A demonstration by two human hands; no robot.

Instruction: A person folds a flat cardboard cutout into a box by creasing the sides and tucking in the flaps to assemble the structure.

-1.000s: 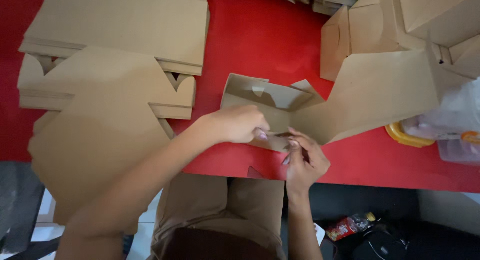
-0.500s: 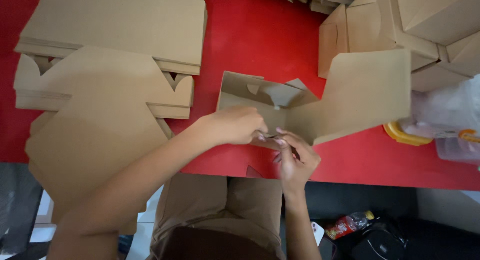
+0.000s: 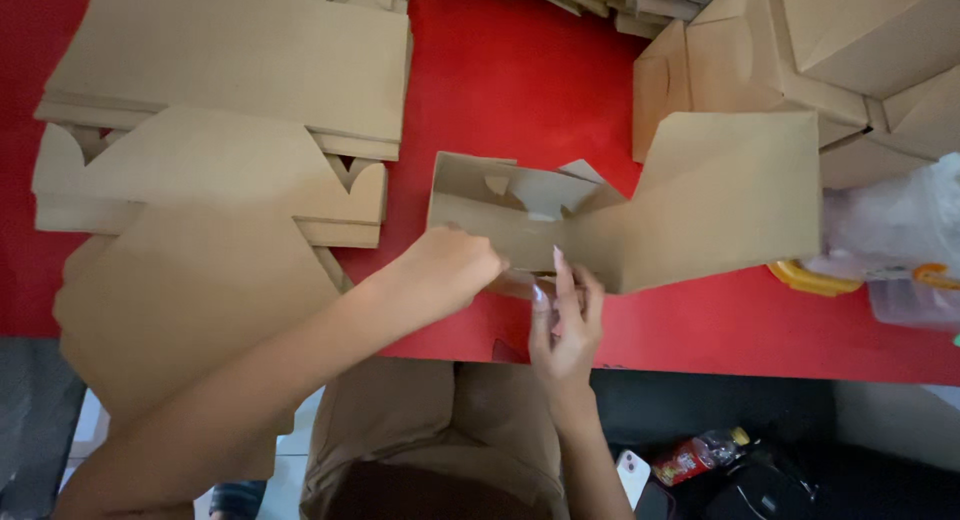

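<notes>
- Holding the near side of a half-folded brown cardboard box (image 3: 520,215) are two bare hands, close to the near edge of the red desk (image 3: 520,70), about in the middle.
- The left hand (image 3: 455,265) is curled, with its fingers pressed together on the low front wall of the box. Its fingertips are hidden behind its knuckles.
- The right hand (image 3: 565,325) is just beside it, fingers pointing up and pinched on the same front edge. What sits between the two hands is blurry, so I cannot tell if it is a flap or a tab.
- A big flat lid (image 3: 730,195) sticks out from the box toward the right edge of the desk. It covers part of a yellow ring (image 3: 800,278) behind it.
- Flat cardboard sheets (image 3: 230,60) lie in a stack at the far left corner. More cut-out flat pieces (image 3: 200,190) lie nearer, and one hangs over the near edge, partly behind the left arm.
- Finished boxes (image 3: 850,40) are piled at the far right corner, cut off by the top of the picture.
- A clear plastic bag (image 3: 890,230) sits at the right edge; what is inside is hard to make out.
- Below the desk, a small bottle with a red label (image 3: 695,458) lies in the dark, and the things around it are too dark to tell.
</notes>
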